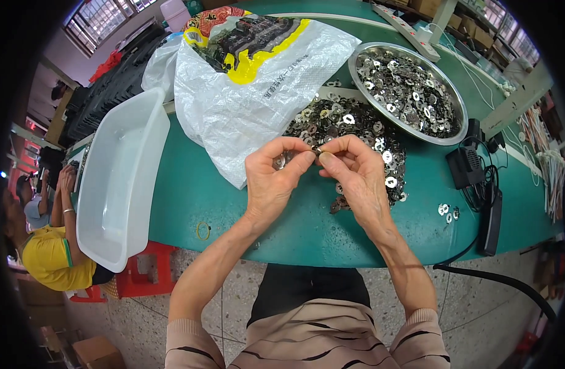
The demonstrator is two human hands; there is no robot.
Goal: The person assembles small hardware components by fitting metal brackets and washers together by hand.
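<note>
Left hand and right hand pinch closed on one small metal piece. The slotted metal discs heaped at twelve o'clock likely remain; the finished count is unclear.

The left forearm and right forearm come in from the lower edge, bare above ribbed sleeve cuffs, and slant inward so that the two hands meet in front of the body. The left wrist and right wrist look nearly straight. The left hand makes a pinch, its index finger arched over and its thumb angled up toward the fingertip. The right hand mirrors it in a pinch of its own, thumb and index tips close together, the other fingers curled underneath. The fingertips of both hands nearly touch. The left hand's remaining fingers are mostly hidden.
</note>
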